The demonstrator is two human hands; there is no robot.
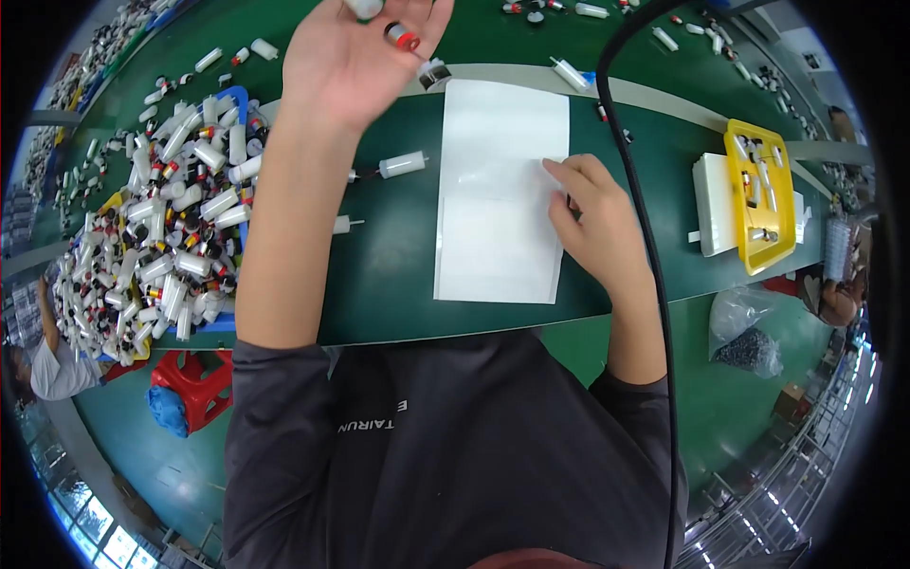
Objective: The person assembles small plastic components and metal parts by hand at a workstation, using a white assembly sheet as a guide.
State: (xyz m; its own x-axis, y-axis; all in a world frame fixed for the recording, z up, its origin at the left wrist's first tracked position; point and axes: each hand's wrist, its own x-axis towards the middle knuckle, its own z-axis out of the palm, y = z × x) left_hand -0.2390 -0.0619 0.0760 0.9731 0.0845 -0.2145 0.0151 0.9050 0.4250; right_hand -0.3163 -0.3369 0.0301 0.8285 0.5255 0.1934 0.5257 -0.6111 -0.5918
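White sheeting (502, 133) lay partly beneath the right hand (599, 216), grip unclear; the left hand (343, 71), spread, bore a red part (405, 40).

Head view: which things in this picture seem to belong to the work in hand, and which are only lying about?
Probably the work:
- red-and-white part on the left hand
- white sheet under the right hand
- blue bin heaped with small parts

Apparently lying about:
- red stool
- blue bundle
- clear bag
- cardboard box
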